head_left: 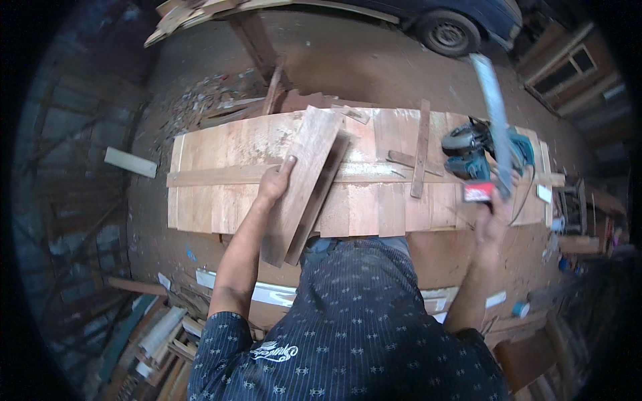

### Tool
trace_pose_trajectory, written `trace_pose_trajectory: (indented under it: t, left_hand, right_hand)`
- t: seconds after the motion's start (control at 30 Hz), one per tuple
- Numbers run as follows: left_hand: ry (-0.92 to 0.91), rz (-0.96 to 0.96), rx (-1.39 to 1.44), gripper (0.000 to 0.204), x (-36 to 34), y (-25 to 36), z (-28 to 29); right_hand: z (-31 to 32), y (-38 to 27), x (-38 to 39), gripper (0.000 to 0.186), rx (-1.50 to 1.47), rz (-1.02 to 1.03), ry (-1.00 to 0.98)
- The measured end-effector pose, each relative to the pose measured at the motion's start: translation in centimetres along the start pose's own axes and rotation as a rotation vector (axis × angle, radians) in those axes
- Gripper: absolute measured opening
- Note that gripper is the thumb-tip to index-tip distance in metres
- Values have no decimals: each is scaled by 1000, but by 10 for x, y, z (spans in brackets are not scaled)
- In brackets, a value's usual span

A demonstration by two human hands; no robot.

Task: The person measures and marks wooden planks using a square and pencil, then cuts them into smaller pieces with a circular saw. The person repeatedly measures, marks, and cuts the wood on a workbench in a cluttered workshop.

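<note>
My left hand (273,184) is closed on the left edge of a flat wooden board (304,177), its thumb over the top face. The board lies slanted across the workbench and sticks out past the near edge. A darker second board (319,200) shows along its right side, partly covered. My right hand (493,217) is raised over the bench's right part, closed round a carpenter's square (495,100) with a long metal blade and a red patch near its head. The square is blurred by motion. Behind it, a teal circular saw (461,167) sits on the bench, partly hidden.
Planks make up the workbench (234,210), with a long batten (214,176) along the middle. Two crossed wooden strips (420,150) lie left of the saw. A small white object (544,194) rests at the right end. Wood scraps (210,100) litter the floor; a parked vehicle (448,32) stands beyond.
</note>
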State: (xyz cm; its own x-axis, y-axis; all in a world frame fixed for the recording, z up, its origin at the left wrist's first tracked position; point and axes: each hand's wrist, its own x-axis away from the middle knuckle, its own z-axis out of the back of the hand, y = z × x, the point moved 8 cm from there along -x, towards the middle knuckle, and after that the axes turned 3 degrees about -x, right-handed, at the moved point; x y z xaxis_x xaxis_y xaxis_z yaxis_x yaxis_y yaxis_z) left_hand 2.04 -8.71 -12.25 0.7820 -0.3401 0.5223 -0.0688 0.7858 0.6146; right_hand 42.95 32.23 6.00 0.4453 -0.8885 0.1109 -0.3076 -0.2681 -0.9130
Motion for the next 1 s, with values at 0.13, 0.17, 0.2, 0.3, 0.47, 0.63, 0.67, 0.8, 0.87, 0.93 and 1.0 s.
trace_pose_trajectory:
  t: [0.13,0.17,0.2,0.3,0.47,0.63,0.67,0.8,0.87,0.93,1.0]
  left_hand:
    - [-15,15,-258,97,9,25,-37]
    - [60,-40,-282,96,11,23,-36]
    - [137,-96,-306,98,12,19,-35]
    - [205,-333,-336,104,33,34,-48]
    - [100,-336,-653,114,47,44,-69]
    - [-59,-357,-267,107,47,22,-67]
    - [-90,-362,-161,105,48,20,-66]
    - [-162,-293,45,101,51,12,-65]
    - [-223,-239,112,101,51,8,-65]
    - [-309,-160,175,100,52,0,-65]
    - [-264,-266,149,99,57,-5,-66]
  right_hand:
    - [-23,141,9,28,-37,-306,-79]
    - [-40,166,18,25,-60,-352,-96]
    - [-54,180,25,24,-59,-382,-107]
    - [-65,219,35,22,-37,-453,-120]
    - [-63,260,36,20,-1,-496,-118]
    - [-55,278,32,23,-19,-495,-136]
    - [-57,278,31,22,-16,-501,-149]
    - [-63,276,33,20,6,-524,-196]
    - [-65,278,34,20,-9,-516,-207]
    - [-68,280,36,20,-7,-517,-223]
    - [-77,274,40,21,16,-529,-245]
